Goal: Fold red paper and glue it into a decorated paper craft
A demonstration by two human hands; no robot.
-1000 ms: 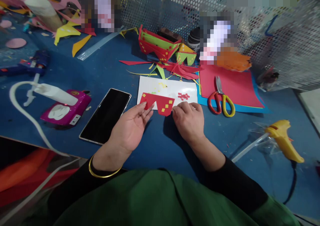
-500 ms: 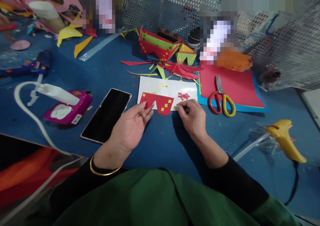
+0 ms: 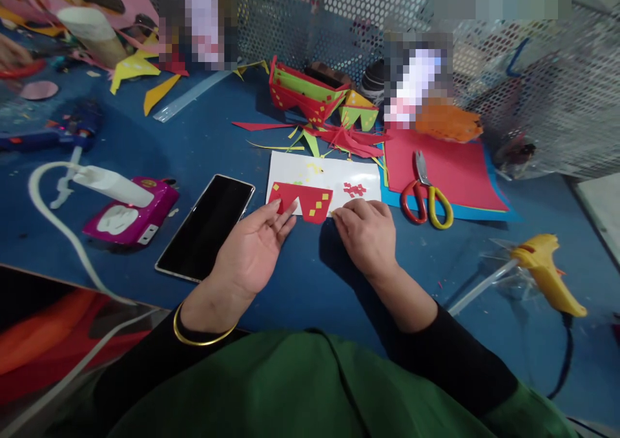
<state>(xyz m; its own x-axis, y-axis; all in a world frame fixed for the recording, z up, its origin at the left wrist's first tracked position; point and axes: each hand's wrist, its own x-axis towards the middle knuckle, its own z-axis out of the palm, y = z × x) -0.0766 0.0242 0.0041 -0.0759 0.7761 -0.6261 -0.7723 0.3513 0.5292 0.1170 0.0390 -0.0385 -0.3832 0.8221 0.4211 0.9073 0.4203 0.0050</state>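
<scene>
My left hand grips a red paper cutout by its left end, thumb on top. Small yellow squares dot the cutout, which has a notch in its lower edge. Just right of it, my right hand is closed in a pinch. Whatever its fingertips hold is too small to make out. Behind both hands lies a white sheet, with small red paper squares on its right side and tiny yellow bits near its middle.
A black phone lies left of my left hand. Scissors rest on red sheets, with a yellow glue gun nearer me. At left are a purple power strip and blue glue gun. Red-green paper shapes stand behind.
My right hand has shifted a little left and down, its fingers closer to the cutout's right edge. My left hand keeps its hold on the cutout.
</scene>
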